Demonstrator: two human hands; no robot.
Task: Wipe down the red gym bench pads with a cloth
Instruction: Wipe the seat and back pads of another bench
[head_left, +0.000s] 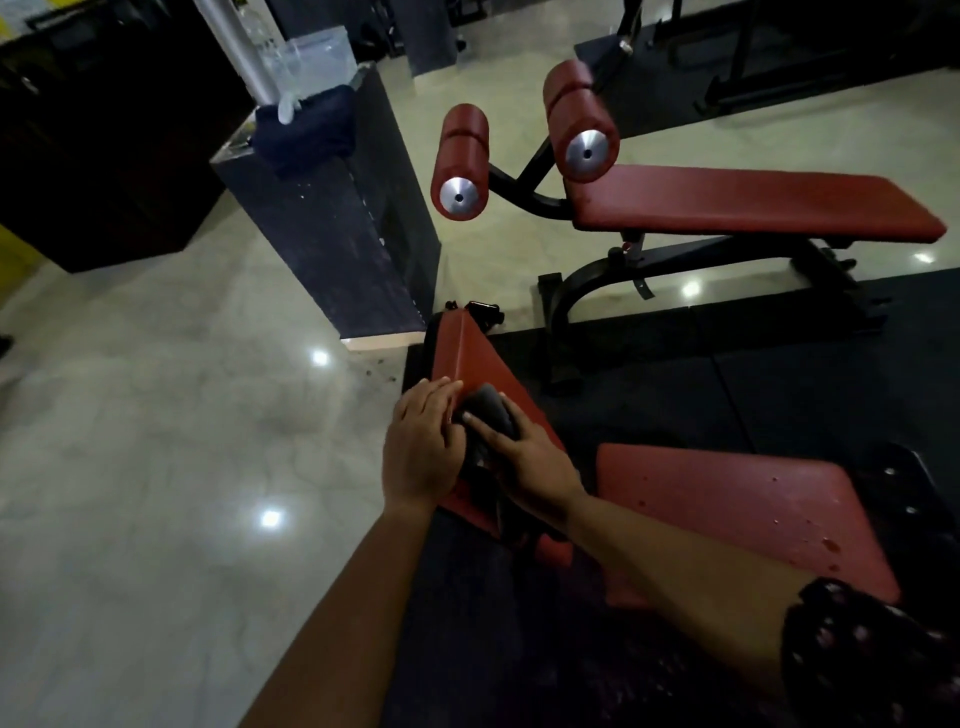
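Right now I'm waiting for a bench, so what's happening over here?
A person is wiping the tilted red pad with a dark cloth. The right hand holds the cloth against the pad; the left hand rests flat on the pad's edge beside it. The red seat pad nearby shows spots. A second red bench stands behind, untouched.

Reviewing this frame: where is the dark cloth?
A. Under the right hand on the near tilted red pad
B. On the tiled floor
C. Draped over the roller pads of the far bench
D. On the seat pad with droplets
A: the right hand holds the cloth against the tilted red pad, beside the left hand.
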